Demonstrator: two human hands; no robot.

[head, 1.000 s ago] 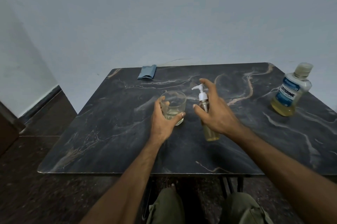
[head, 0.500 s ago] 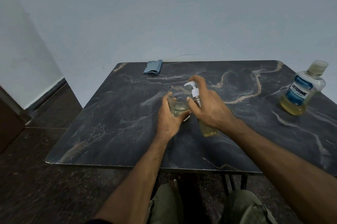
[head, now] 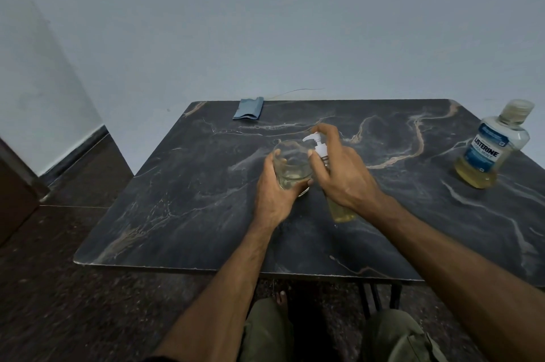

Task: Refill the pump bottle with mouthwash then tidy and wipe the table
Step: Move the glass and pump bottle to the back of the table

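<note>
A small clear pump bottle (head: 343, 212) with yellow liquid and a white pump head stands mid-table. My right hand (head: 342, 174) is wrapped around its body, index finger resting over the pump head, whose nozzle points at the glass. A clear glass (head: 292, 165) with a little pale liquid stands just left of the bottle; my left hand (head: 272, 189) grips its near side. A Listerine mouthwash bottle (head: 492, 146), capped and about a third full of yellow liquid, stands at the table's right edge. A folded blue cloth (head: 248, 108) lies at the far edge.
The dark marble-patterned table (head: 188, 184) stands against a pale wall. Dark floor and a wall corner are to the left. My knees in green trousers show below the near edge.
My left hand has closed on the glass, and the pump bottle in my right hand has come up against it. The camera view has shifted.
</note>
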